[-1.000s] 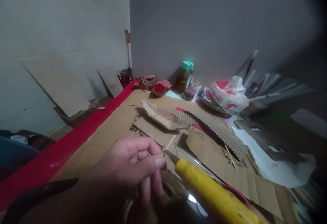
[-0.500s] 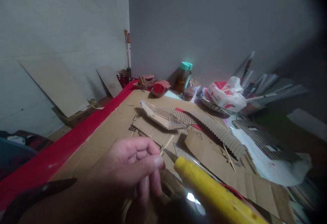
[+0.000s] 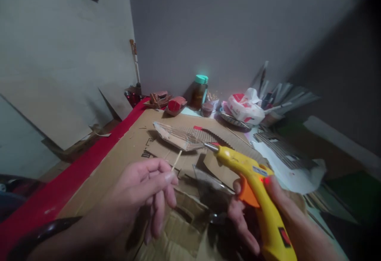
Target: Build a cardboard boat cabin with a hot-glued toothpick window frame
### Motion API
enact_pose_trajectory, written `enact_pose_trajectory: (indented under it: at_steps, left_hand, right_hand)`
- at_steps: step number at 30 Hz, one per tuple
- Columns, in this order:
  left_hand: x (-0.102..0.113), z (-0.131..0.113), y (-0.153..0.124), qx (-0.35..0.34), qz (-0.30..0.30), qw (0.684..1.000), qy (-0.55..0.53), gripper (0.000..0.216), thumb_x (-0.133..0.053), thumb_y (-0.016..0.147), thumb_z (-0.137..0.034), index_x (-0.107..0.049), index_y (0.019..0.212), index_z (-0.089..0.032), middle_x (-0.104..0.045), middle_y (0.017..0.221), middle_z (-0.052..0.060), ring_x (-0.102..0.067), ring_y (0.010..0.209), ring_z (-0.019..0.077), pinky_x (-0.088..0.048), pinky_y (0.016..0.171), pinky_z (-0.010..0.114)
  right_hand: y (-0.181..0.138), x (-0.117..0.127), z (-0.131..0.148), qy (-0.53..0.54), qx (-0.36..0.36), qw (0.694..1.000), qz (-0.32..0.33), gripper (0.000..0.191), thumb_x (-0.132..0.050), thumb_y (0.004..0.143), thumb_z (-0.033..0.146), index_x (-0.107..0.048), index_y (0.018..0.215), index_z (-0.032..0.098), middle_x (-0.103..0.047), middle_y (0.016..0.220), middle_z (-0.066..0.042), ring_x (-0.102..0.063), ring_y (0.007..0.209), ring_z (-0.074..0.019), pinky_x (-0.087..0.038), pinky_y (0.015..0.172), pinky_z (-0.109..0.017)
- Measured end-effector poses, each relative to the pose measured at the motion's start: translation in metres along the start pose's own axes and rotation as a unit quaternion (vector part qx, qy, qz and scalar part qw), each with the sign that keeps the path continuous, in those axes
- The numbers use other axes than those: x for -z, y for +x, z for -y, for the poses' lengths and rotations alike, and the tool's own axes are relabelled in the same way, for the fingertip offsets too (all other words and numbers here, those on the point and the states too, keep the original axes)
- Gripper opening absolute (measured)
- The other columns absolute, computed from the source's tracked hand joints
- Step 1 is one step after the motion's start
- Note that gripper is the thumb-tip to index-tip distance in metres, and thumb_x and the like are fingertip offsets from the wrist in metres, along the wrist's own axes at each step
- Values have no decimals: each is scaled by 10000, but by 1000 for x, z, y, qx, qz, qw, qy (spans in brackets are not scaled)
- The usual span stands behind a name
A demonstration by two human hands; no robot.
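My left hand (image 3: 145,191) pinches a thin wooden stick (image 3: 176,160) between thumb and fingers, its tip pointing up and to the right. My right hand (image 3: 256,209) grips a yellow glue gun (image 3: 253,185) with an orange trigger, its metal nozzle aimed up and left. The nozzle tip reaches the right end of a small cardboard boat model (image 3: 177,136) that lies on flat cardboard sheets (image 3: 131,149). The stick's tip and the nozzle are apart.
A red table edge (image 3: 74,181) runs along the left. At the back stand a teal-lidded jar (image 3: 199,91), a small red boat model (image 3: 175,105) and a white-and-red plastic bag (image 3: 245,108). Corrugated strips and white paper (image 3: 285,157) lie on the right.
The view has dropped and swung, bringing my right hand into sight. The glue gun has risen and moved forward toward the cardboard boat. My left hand still holds the stick.
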State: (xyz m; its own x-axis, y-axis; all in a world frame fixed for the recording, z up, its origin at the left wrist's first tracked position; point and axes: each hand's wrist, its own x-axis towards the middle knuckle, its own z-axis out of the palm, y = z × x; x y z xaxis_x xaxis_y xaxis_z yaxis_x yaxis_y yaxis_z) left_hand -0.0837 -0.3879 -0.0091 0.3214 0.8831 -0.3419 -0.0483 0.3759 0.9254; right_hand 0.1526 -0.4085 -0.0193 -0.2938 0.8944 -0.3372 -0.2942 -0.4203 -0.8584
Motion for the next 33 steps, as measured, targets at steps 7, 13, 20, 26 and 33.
enact_pose_trajectory:
  at_steps: [7, 13, 20, 26, 33]
  left_hand:
    - [10, -1, 5, -43, -62, 997, -13, 251, -588, 910, -365, -582, 752, -169, -577, 537, -20, -448, 380, 61, -384, 383, 128]
    - [7, -4, 5, -39, -56, 998, 8, 293, -564, 911, -389, -580, 736, -154, -572, 550, -6, -453, 371, 59, -368, 368, 132]
    - [-1, 0, -2, -42, -15, 999, -15, 230, -634, 862, -348, -577, 788, -138, -693, 738, 68, -543, 403, 69, -362, 370, 133]
    - [-6, 4, -4, -31, 20, 999, -39, 272, -659, 854, -389, -571, 785, -141, -717, 762, 88, -578, 428, 86, -380, 383, 144]
    - [-13, 10, -10, -18, 39, 994, -98, 223, -716, 842, -354, -646, 795, -147, -755, 815, 99, -712, 740, 170, -555, 682, 225]
  right_hand:
    - [-8, 0, 7, -18, 39, 997, -59, 307, -658, 822, 483, -596, 729, 197, -533, 645, -1, -495, 562, -117, -454, 543, -220]
    - [1, 13, -1, -308, 27, 950, -50, 389, -514, 922, 488, -608, 695, 186, -680, 668, -36, -584, 543, -126, -480, 518, -226]
    - [3, 12, -2, -581, 135, 790, -142, 498, -481, 919, 587, -564, 569, 243, -635, 552, -41, -571, 449, -169, -421, 391, -270]
    - [7, 14, -3, -789, 214, 552, -168, 482, -366, 967, 444, -530, 561, 242, -596, 468, -69, -527, 373, -201, -194, 399, -296]
    - [-3, -28, -18, -683, 375, 617, -111, 248, -456, 980, 292, -544, 758, 225, -626, 666, -34, -608, 586, -179, -355, 462, -264]
